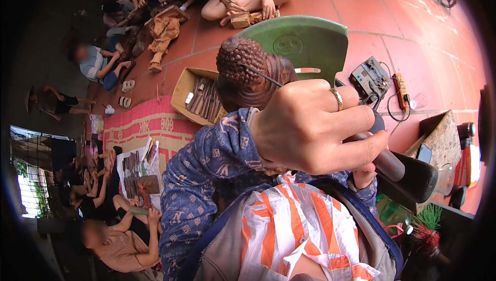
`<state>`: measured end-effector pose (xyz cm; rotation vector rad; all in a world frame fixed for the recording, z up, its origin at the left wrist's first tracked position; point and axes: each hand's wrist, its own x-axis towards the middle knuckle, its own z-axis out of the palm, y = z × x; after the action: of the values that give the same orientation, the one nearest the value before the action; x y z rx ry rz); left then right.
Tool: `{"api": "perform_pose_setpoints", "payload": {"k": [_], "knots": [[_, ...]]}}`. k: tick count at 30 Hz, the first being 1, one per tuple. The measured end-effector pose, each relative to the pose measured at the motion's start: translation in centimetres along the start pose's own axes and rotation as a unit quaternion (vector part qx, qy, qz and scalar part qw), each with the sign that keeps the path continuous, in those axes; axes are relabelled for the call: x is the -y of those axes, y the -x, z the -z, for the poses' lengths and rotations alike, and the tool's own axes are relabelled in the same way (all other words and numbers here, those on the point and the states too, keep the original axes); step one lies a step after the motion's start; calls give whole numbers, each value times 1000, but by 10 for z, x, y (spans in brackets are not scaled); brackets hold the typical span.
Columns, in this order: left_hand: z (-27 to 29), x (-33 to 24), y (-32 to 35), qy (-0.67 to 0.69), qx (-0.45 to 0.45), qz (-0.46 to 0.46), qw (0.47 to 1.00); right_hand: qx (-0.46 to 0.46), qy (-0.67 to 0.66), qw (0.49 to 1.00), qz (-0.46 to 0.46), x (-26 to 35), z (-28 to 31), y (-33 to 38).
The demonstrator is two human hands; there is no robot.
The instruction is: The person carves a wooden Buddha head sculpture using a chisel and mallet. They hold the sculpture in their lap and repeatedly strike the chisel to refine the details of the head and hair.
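Red tiled floor [413,38], spreading beyond and to the right of the carving [247,83]. The pink mat [137,126] lies left of the carving; the green chair [323,43] stands directly behind it and to its right. The box [182,92], just left of the carving, contains a row of slim tools [205,99]. The carving itself lies beyond my left hand [305,126], up and to the left of my curled fingers; that hand and sleeve mask its lower part. Its surface is dark reddish-brown wood with a dull sheen: the head is covered in tight, rounded curls, the body below marked by smooth, curved folds. My left hand, to the near right of the carving, has its fingers closed around a dark handle [388,165]. My right hand [363,177], farther right of the carving, shows only in part beneath; I cannot tell whether it grips. A thin dark rod [267,79] extends from behind my left knuckles to the carving's curls; whether it joins the handle is hidden. Smallest feature: my gold ring [337,100], right of the carving.
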<state>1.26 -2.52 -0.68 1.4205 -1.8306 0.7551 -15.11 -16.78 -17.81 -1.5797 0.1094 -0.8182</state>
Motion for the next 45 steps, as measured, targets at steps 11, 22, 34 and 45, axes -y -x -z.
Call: {"api": "perform_pose_setpoints", "payload": {"k": [11, 22, 34, 45], "knots": [[-1, -15, -14, -72, 39, 67, 994, 116, -84, 990, 17, -5, 17, -17], [3, -5, -6, 20, 30, 18, 999, 191, -200, 960, -36, -21, 29, -10], [19, -5, -9, 67, 35, 0, 997, -38, -155, 977, 139, 7, -13, -9], [32, -5, -13, 95, 9, -8, 995, 100, 95, 990, -12, 74, 41, -11]]}}
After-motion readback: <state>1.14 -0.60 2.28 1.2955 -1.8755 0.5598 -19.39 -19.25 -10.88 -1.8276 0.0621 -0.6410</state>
